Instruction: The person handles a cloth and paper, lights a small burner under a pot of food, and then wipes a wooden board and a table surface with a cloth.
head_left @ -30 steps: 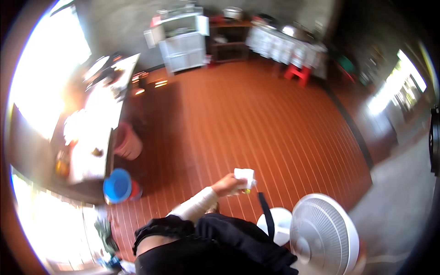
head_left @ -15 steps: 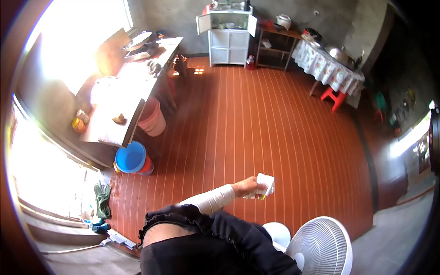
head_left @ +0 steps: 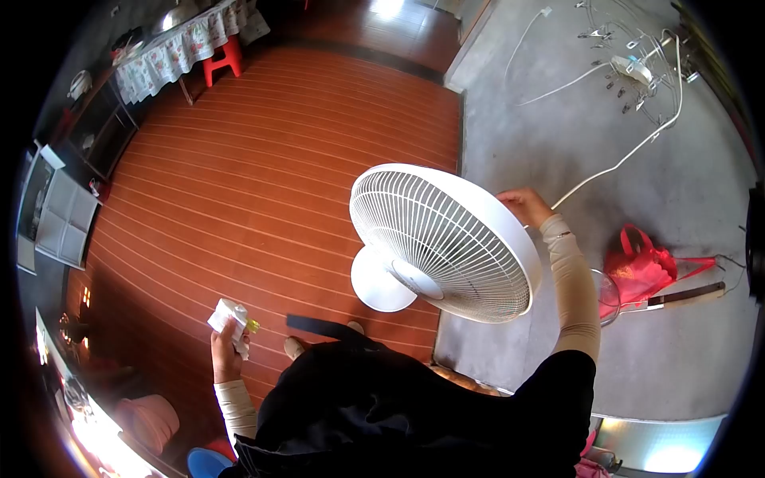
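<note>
A white standing fan (head_left: 446,247) with a round wire grille stands in front of me, its head tilted. My right hand (head_left: 526,209) is at the back of the fan head, at its right edge; its fingertips are partly hidden behind the rim, so its grip does not show. At the lower left, my left hand (head_left: 229,348) is closed on a crumpled white packet (head_left: 229,315) with a small yellow-green part, held above the red-brown floor (head_left: 239,207).
A red stool (head_left: 223,62) stands by a table with a flowered cloth (head_left: 171,52) at upper left. A white cabinet (head_left: 64,215) is far left. Right, a red bag (head_left: 640,267), a long-handled tool (head_left: 689,295) and a white cable (head_left: 617,163) lie on grey floor.
The view has swung to the right, bringing the whole fan head and the grey floor into sight. My right hand now shows at the fan. My left hand still holds the white packet.
</note>
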Tool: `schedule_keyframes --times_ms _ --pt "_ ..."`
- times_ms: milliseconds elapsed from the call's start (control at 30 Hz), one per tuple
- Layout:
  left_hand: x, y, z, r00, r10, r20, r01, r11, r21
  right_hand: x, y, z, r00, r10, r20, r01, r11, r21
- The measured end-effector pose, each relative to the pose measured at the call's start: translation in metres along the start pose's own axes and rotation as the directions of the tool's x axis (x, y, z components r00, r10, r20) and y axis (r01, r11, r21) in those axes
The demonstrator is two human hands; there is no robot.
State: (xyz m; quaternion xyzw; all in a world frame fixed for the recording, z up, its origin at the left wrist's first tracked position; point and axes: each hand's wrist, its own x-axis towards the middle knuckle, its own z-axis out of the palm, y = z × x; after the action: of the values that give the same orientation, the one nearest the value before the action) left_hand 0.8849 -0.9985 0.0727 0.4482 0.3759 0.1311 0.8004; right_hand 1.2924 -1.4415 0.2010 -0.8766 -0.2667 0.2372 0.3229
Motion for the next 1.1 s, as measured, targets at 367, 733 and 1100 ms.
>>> schedule_keyframes --times_ms 367,733,1100 --pt "-0.005 0.000 0.009 0.999 0.041 0.023 -0.040 0.999 -0.032 -0.007 0.000 0.033 0.989 0.148 -0.009 -0.148 0.986 -0.079" --pt "-0.018 -0.012 -0.006 0.998 0.052 -0.024 -0.053 0.996 -0.070 0.024 0.082 0.039 0.978 0.086 -0.191 -0.077 0.996 0.055" --pt "-0.023 -0.011 -0.008 0.999 0.024 -0.034 -0.027 0.997 -0.072 0.013 0.083 0.042 0.913 -0.008 -0.407 -0.089 0.972 -0.219"
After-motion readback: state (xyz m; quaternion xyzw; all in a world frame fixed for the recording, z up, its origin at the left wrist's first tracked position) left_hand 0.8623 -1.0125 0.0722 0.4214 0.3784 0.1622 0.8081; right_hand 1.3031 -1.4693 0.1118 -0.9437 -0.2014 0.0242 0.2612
